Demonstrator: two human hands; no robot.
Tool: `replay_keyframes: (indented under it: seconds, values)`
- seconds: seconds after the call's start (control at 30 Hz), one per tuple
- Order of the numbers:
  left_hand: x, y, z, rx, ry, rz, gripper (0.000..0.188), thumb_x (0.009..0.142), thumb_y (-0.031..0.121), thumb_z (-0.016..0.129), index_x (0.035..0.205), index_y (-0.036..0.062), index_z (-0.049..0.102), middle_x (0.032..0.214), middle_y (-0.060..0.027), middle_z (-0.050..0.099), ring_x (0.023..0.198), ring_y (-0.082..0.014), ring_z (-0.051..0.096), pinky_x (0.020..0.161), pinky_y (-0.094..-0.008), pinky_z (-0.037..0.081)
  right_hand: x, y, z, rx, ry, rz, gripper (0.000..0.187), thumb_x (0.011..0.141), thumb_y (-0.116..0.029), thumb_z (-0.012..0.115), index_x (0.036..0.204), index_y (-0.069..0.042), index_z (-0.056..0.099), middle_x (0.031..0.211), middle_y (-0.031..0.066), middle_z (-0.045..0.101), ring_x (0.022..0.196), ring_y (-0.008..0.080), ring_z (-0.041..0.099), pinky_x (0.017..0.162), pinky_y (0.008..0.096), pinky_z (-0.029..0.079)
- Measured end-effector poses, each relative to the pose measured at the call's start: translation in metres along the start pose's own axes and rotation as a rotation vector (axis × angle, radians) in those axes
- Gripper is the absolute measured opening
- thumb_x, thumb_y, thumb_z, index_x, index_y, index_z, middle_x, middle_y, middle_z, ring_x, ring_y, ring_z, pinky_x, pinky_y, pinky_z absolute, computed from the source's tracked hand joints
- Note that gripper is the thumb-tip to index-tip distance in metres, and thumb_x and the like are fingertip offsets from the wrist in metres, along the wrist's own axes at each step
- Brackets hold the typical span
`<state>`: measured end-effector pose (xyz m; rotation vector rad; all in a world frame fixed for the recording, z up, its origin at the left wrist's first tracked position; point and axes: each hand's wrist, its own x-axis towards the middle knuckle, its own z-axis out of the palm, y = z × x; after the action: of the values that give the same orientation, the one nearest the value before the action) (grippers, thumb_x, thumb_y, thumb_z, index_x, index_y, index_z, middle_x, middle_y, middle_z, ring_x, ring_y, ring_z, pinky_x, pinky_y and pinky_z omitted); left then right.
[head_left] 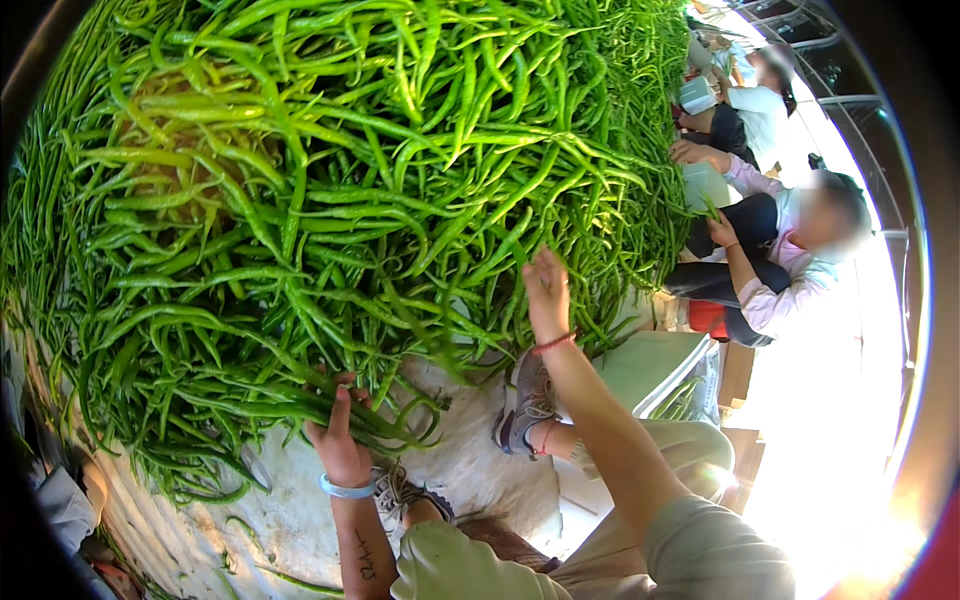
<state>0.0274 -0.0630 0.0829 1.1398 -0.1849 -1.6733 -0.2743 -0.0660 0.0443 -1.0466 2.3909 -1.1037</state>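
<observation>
A great heap of long green chili peppers [400, 220] fills the space in front of me. My left hand [340, 440], with a pale bracelet at the wrist, is closed around a small bunch of green chili peppers [385, 432] at the heap's near edge. My right hand [547, 295], a red cord at its wrist, is raised just over the heap's right side. Its fingers are loosely bent and apart, and nothing shows between them. A green chili pepper [432, 345], smeared by motion, is between my two hands.
A pale green box [650, 365] stands beside my right knee, with a clear bag of peppers [685, 400] next to it. Two people sit along the heap's right side; the nearer person [790, 250] holds peppers. Pale sheeting [480, 460] lies around my shoes.
</observation>
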Motion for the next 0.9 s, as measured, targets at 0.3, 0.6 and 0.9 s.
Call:
replay_keyframes:
  seconds: [0.3,0.6,0.9]
  values:
    - [0.020,0.006,0.040,0.183,-0.196,0.029,0.035,0.082,0.006,0.056,0.113,-0.0027,0.045,0.080,-0.0080,0.056,0.065,-0.0150,0.052,0.058,-0.0300,0.044,0.105,-0.051,0.023,0.170,-0.278,0.226,0.036,0.080,-0.022,0.059,0.114,-0.008,0.054,0.093,0.0035,0.057,0.089,0.0153,0.051,0.085,0.0262,0.037]
    - [0.070,0.019,0.078,0.277,-0.252,0.163,0.044,0.081,0.005,0.057,0.120,-0.0024,0.038,0.081,-0.0069,0.055,0.063,-0.0132,0.050,0.059,-0.0273,0.043,-0.012,-0.103,0.023,0.455,-0.217,-0.006,0.030,0.073,0.001,0.061,0.102,-0.007,0.057,0.078,-0.0024,0.052,0.065,0.0019,0.044,0.054,0.0179,0.038]
    - [0.053,0.025,0.065,0.212,-0.348,0.007,0.034,0.071,-0.002,0.063,0.104,-0.0008,0.054,0.086,-0.0065,0.059,0.072,-0.0127,0.054,0.062,-0.0242,0.044,-0.062,-0.143,-0.007,-0.007,-0.459,-0.599,0.038,0.073,-0.001,0.058,0.110,-0.011,0.055,0.077,0.0095,0.055,0.059,0.0184,0.052,0.053,0.0269,0.043]
